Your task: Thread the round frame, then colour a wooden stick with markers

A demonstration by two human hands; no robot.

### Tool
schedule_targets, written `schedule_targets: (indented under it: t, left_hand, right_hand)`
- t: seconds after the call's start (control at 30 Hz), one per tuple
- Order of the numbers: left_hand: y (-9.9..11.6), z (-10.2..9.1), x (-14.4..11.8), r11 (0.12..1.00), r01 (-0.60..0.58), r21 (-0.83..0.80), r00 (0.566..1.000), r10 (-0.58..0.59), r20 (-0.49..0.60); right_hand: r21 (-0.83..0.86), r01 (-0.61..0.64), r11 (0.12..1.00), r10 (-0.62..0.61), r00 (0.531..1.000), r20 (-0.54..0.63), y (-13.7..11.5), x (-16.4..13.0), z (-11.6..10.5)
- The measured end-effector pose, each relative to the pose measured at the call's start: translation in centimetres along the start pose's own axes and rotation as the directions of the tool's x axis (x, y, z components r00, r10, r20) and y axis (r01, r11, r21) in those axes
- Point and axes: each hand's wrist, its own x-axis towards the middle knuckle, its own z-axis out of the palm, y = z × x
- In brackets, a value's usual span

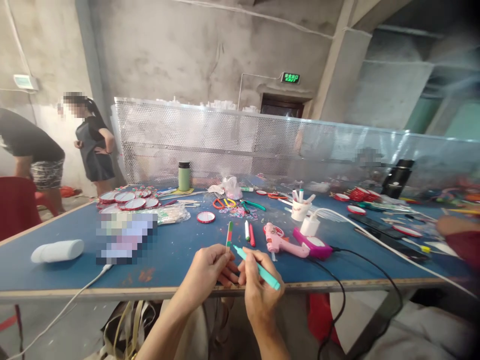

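Note:
My left hand (208,272) pinches the lower end of a thin stick (228,235) coloured red and green, held upright over the front edge of the blue table (176,250). My right hand (258,290) grips a teal marker (258,269) like a pen, with its tip pointing at the base of the stick near my left fingers. Both hands hover close together just above the table's wooden front rim.
A pink glue gun (279,242) with a black cord, loose markers (249,232), scissors (224,203), a white cup of pens (300,209), a green bottle (183,176) and round red-rimmed discs (129,200) lie on the table. Two people stand at the left; another person's arm (459,232) rests at the right.

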Motion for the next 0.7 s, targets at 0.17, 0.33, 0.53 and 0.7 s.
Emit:
schedule_targets:
  t: [0.17,0.33,0.53,0.7]
  left_hand:
    - [-0.03,-0.01,-0.01,0.999,-0.002,0.034,1.0,0.001,0.011]
    - [0.4,0.04,-0.35,1.0,0.021,0.006,1.0,-0.021,0.003]
    - [0.6,-0.1,-0.41,0.995,0.032,-0.094,0.999,-0.034,-0.018]
    - [0.6,-0.28,-0.27,0.986,-0.001,-0.164,0.998,-0.009,-0.055]
  right_hand:
    - [-0.011,-0.039,0.999,0.039,0.999,0.003,-0.09,-0.03,0.1]
    - [0.037,-0.086,0.996,0.087,0.996,-0.031,-0.27,-0.11,0.42]
    - [0.016,-0.082,0.996,0.083,0.996,-0.038,-0.35,-0.02,0.63]
    - [0.019,-0.097,0.995,0.097,0.995,-0.026,-0.64,0.24,0.54]
